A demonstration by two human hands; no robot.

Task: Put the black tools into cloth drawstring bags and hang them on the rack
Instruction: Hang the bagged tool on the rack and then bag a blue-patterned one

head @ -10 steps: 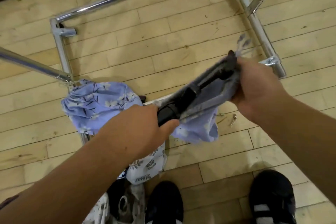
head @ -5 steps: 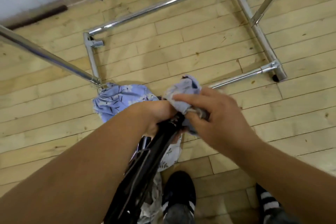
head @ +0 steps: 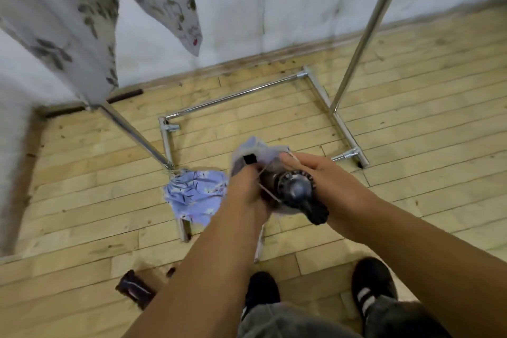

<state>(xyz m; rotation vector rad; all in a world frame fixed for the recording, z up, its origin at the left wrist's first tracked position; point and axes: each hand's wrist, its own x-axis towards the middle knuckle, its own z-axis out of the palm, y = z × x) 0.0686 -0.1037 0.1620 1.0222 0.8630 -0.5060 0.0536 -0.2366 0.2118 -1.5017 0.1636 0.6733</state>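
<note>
I hold a black tool [head: 297, 195] end-on in front of me, its far end inside a pale blue cloth drawstring bag [head: 258, 149]. My left hand [head: 247, 192] grips the bag's mouth and a thin drawstring that runs across the tool. My right hand [head: 326, 186] curls around the tool and the bag's edge from the right. The tool's near end sticks out toward me. The chrome rack [head: 359, 35] stands behind, and a second blue flowered bag [head: 196, 195] lies by its lower left leg.
A grey-white patterned bag [head: 63, 30] hangs from the rack at upper left. The rack's base bars [head: 233, 96] frame a patch of wooden floor. A dark object [head: 134, 287] lies on the floor near my black shoes [head: 373, 288]. A white wall runs behind.
The view has tilted up, showing the wall and hanging bags. The tool has turned from pointing down past my legs to end-on, and both hands now sit at the bag's mouth.
</note>
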